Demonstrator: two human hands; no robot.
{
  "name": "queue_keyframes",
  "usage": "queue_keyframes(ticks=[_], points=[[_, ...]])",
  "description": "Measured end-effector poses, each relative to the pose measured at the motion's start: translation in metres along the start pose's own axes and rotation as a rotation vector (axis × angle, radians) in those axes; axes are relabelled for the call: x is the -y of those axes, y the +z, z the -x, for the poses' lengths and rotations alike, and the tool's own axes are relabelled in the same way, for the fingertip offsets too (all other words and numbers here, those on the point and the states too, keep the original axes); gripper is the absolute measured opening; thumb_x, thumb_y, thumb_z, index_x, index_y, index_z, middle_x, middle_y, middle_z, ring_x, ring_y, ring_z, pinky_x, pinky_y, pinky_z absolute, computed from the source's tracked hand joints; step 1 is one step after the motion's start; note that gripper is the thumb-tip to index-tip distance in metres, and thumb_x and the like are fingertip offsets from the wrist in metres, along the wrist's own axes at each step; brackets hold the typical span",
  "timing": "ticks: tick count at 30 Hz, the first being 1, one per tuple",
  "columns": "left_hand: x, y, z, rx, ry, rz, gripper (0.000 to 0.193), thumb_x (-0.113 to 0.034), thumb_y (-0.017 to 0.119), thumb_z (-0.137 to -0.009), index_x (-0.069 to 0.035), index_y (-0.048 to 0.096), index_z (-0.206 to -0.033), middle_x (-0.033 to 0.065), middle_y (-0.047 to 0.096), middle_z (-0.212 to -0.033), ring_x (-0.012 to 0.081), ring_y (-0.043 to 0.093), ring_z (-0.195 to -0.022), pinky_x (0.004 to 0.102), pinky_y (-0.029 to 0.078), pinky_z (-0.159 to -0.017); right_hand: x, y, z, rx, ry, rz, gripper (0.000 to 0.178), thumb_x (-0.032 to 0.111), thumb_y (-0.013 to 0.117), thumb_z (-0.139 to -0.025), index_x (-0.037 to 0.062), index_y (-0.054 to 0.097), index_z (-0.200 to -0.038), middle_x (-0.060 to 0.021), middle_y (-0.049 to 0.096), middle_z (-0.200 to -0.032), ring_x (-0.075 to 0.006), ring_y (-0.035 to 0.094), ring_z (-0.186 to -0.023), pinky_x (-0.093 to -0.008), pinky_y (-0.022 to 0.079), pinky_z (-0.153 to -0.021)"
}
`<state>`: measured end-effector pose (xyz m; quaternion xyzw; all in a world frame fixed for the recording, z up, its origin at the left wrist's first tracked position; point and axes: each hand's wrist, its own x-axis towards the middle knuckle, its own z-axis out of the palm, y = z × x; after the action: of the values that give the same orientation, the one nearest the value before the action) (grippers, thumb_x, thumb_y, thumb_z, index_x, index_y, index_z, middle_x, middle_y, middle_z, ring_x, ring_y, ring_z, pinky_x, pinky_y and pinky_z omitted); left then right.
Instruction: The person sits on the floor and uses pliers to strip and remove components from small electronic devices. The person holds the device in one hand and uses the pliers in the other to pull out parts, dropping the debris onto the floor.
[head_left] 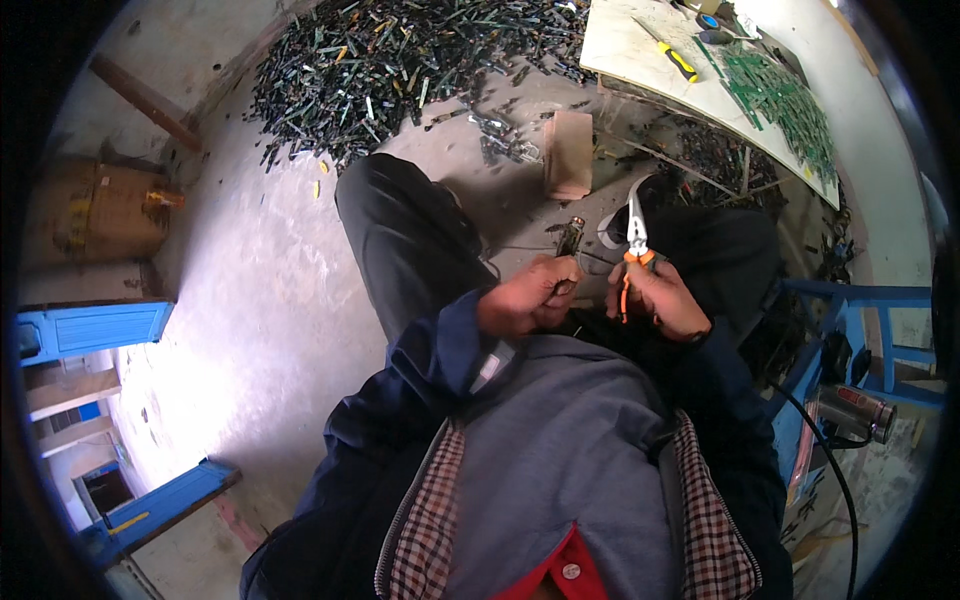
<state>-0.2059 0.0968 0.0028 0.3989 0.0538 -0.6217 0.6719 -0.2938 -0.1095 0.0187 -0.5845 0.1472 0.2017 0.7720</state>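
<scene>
In front of my lap, my left hand point(528, 298) is closed around a narrow dark piece point(571, 238) with a shiny metallic end, which points up and away from me. It resembles the strips heaped on the floor, but its exact kind is unclear. My right hand point(672, 302) grips a pair of long-nose pliers point(637, 228) by the orange and dark handles. Their pale metal jaws point away from me, apart from the piece. Beyond my hands a brown rectangular block point(569, 155) sits on the floor between my feet.
A large heap of dark strips point(400, 75) covers the far floor. At the far right, a pale board point(640, 40) bears a yellow-black tool point(679, 62) and many green strips point(775, 95). Blue furniture point(880, 295) and a metal cylinder point(855, 412) with a black cable stand at right; a blue door point(95, 330) is left.
</scene>
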Motion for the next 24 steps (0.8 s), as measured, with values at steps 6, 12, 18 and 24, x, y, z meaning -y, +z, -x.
queue_keyframes(ticks=[6, 12, 18, 24], points=[[-0.003, 0.005, 0.005, -0.062, 0.029, -0.042, 0.035, -0.020, 0.050, -0.088, -0.014, 0.036, -0.056, -0.0044, 0.029, -0.048, 0.0085, 0.024, -0.039, 0.0266, 0.018, -0.038, 0.004, 0.017, 0.006, -0.226, -0.109, 1.136, 0.032, 0.029, 0.052, -0.092, -0.0009, 0.056, -0.102, -0.0205, 0.060, -0.078, -0.0352, 0.059, -0.077, -0.0412, 0.047, -0.067], [-0.004, 0.006, 0.007, -0.096, 0.051, -0.060, 0.034, -0.019, 0.049, -0.089, -0.015, 0.037, -0.058, -0.0048, 0.030, -0.050, 0.0081, 0.023, -0.040, 0.0267, 0.018, -0.038, -0.008, 0.007, 0.000, -0.356, -0.366, 1.273, 0.035, 0.021, 0.059, -0.086, -0.0027, 0.052, -0.110, -0.0217, 0.059, -0.086, -0.0375, 0.058, -0.084, -0.0453, 0.046, -0.072], [-0.006, 0.012, 0.009, -0.127, 0.045, -0.071, 0.032, -0.018, 0.048, -0.088, -0.015, 0.037, -0.059, -0.0052, 0.031, -0.051, 0.0077, 0.024, -0.041, 0.0262, 0.018, -0.039, 0.002, 0.020, 0.002, -0.461, -0.416, 1.500, 0.053, 0.008, 0.067, -0.074, -0.0032, 0.045, -0.121, -0.0190, 0.051, -0.110, -0.0366, 0.051, -0.102, -0.0423, 0.045, -0.081], [-0.006, 0.013, 0.011, -0.096, 0.077, -0.080, 0.030, -0.018, 0.048, -0.088, -0.014, 0.038, -0.060, -0.0047, 0.031, -0.051, 0.0073, 0.024, -0.041, 0.0256, 0.018, -0.039, 0.007, 0.022, 0.004, -0.558, -0.438, 1.560, 0.063, 0.006, 0.069, -0.071, -0.0024, 0.041, -0.126, -0.0200, 0.046, -0.118, -0.0376, 0.045, -0.110, -0.0433, 0.042, -0.089]])
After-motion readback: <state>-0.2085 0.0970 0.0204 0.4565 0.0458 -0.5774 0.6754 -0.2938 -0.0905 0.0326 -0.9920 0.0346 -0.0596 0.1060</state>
